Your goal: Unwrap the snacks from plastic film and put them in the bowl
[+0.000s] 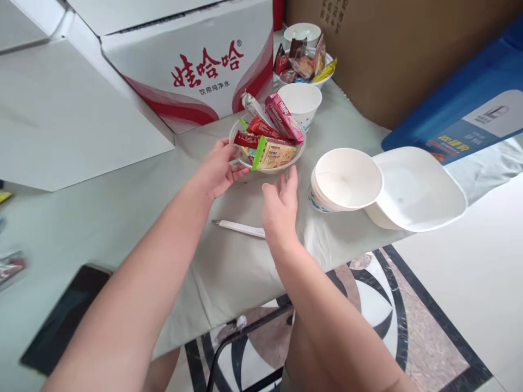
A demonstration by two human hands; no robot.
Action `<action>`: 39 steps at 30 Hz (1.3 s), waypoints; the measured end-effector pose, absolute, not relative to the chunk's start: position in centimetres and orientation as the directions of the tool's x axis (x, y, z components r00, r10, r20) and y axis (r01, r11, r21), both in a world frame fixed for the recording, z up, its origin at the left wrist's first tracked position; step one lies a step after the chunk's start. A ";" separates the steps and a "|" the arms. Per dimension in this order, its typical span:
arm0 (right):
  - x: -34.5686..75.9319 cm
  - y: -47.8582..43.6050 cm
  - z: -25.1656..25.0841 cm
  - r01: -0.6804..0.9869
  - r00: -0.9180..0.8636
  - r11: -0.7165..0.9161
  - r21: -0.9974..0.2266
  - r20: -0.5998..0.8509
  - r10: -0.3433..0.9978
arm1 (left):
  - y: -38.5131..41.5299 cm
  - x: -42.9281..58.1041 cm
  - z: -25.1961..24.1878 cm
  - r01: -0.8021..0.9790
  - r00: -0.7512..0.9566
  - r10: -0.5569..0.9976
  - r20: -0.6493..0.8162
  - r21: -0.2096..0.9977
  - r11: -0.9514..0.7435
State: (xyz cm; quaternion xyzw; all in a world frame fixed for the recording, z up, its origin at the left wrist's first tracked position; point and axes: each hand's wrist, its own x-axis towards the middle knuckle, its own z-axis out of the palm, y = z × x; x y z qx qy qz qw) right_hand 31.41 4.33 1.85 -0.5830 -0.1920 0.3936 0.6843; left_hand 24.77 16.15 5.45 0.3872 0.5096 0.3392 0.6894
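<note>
Snacks (273,153) lie in a bowl (278,170) left of stacked cups (348,178).

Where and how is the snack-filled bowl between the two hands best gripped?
The bowl is probably best taken by its rim, left hand and right hand on opposite sides, coming from the near edge: it is wide, snacks heap above the rim, and a white cup crowds its far right side.

Left fingers (240,172) holding snack bowl (273,170), right fingers (292,182) perhaps touching
</note>
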 end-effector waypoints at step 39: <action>30.9 4.7 1.4 0.422 0.691 0.469 -0.776 0.610 0.388 | 15.9 37.0 6.0 -0.017 0.591 0.702 -0.398 0.864 0.504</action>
